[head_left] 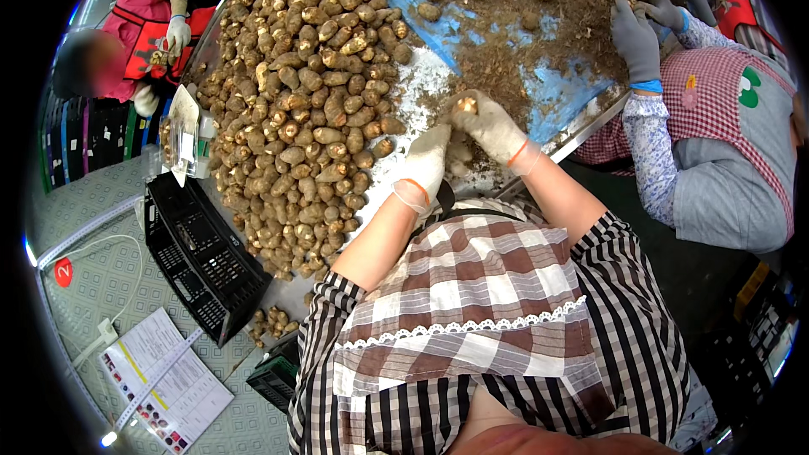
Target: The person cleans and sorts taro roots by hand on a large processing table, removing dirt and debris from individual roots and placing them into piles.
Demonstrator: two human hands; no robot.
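My right hand [490, 127], in a soiled white work glove with an orange cuff, grips a small brown taro corm [467, 105] that shows pale spots. Close against it is my left hand [426, 158], gloved the same way, with its fingertips pointing at the right hand. Whether the left fingers hold anything is hidden by the glove. Both hands are over the near edge of the work table, above a pale, soil-strewn patch [383, 170]. To their left spreads a large heap of taro corms [310, 133].
Soil and root debris [505, 69] cover a blue sheet [556, 101] ahead. A co-worker's grey-gloved hands [635, 44] work at the right. At the left are a weighing scale [201, 139], black crates [196, 253] and another person [145, 44]. A printed sheet [167, 385] is at lower left.
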